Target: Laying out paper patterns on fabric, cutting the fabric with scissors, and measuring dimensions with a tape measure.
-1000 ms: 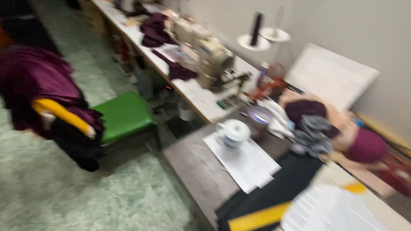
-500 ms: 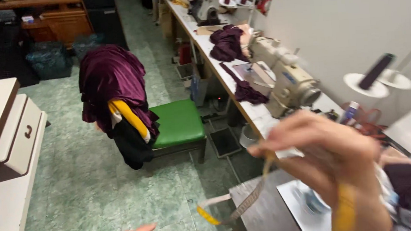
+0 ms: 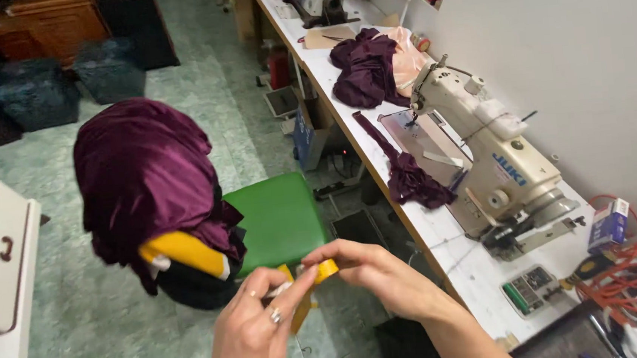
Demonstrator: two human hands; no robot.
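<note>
sewing workshop, left hand (image 3: pixel 259 335) and right hand (image 3: pixel 375 273) both pinching yellow measuring tape (image 3: pixel 308 290), green chair (image 3: pixel 276 216) sitting below

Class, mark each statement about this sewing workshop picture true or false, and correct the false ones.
1. Both hands hold a yellow measuring tape. True.
2. The chair's padded seat is red. False: it is green.
3. Dark purple velvet fabric drapes over the chair back. True.
4. The cream sewing machine stands on the floor. False: it stands on the long white worktable.
5. The left hand wears a ring. True.
</note>
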